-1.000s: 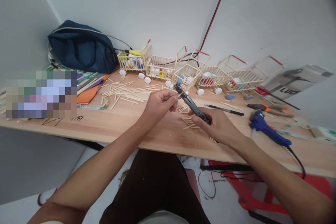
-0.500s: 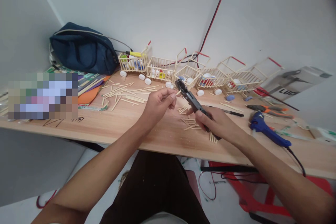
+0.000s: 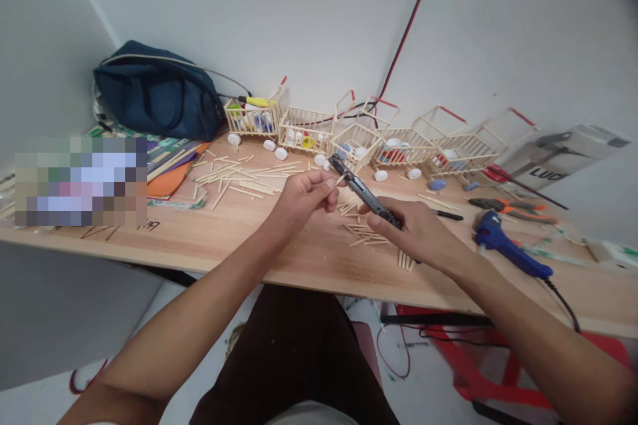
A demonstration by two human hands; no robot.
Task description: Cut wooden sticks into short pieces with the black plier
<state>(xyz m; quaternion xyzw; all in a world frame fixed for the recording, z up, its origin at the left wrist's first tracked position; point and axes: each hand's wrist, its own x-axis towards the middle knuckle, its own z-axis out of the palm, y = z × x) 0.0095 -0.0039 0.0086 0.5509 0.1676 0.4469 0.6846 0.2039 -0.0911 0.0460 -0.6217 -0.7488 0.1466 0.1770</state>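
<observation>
My left hand (image 3: 302, 199) pinches a short wooden stick (image 3: 339, 179) between thumb and fingers, over the wooden table (image 3: 239, 232). My right hand (image 3: 416, 232) grips the handles of dark cutting pliers (image 3: 363, 191). The pliers' jaws sit at the tip of the stick, just right of my left fingertips. Below the hands, a small pile of cut stick pieces (image 3: 366, 234) lies on the table.
A row of small stick-built carts (image 3: 369, 139) with bottle caps stands along the wall. Loose long sticks (image 3: 239, 176) lie at left near a blue bag (image 3: 157, 93). At right lie a blue glue gun (image 3: 508, 246), orange pliers (image 3: 513, 207) and a black pen (image 3: 443, 214).
The pliers' jaws opened and then shut again at the stick's tip; my right hand shifted slightly on the handles. My left hand stays in place.
</observation>
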